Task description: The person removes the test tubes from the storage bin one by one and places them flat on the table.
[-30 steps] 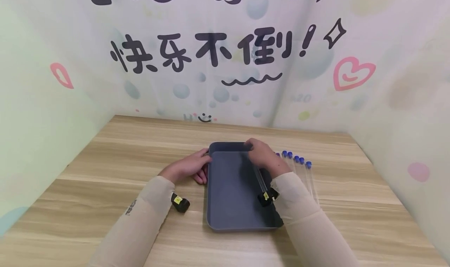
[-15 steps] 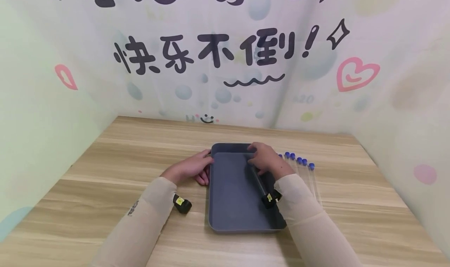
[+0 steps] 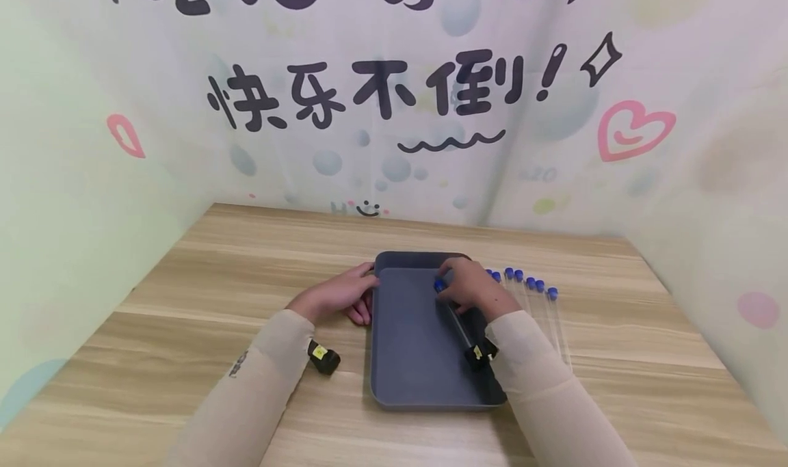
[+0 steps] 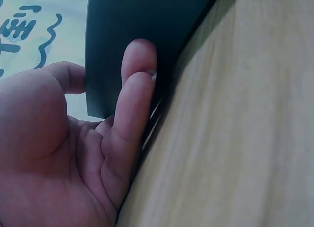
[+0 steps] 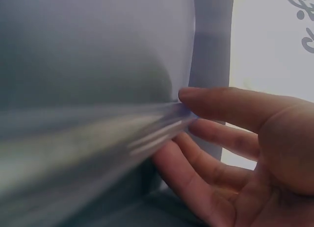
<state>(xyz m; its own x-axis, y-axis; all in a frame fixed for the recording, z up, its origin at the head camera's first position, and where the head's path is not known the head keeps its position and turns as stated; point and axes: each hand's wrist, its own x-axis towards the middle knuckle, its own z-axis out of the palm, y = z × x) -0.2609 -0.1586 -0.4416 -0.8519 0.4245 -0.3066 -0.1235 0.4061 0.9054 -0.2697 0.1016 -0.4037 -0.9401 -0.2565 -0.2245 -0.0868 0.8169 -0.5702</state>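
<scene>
A dark grey rectangular tray (image 3: 412,344) stands on the wooden table. My left hand (image 3: 335,296) grips its left side, the thumb at the rim and the curled fingers (image 4: 132,99) against the outer wall. Inside the tray's right half, my right hand (image 3: 470,286) pinches a clear test tube (image 3: 458,327) near its blue cap (image 3: 439,286). In the right wrist view the thumb (image 5: 221,102) touches the cap end while other fingers lie under the tube. The tube slants toward me; its near end is hidden behind the black wrist camera.
Several more clear tubes with blue caps (image 3: 531,284) lie in a row on the table, right of the tray and partly behind my right forearm. A printed cloth (image 3: 394,166) hangs at the table's far edge, with walls at both sides.
My right hand has moved slightly down and toward me, away from the tray's far rim, and the tube's blue cap has come into sight. The left hand keeps its place on the tray.
</scene>
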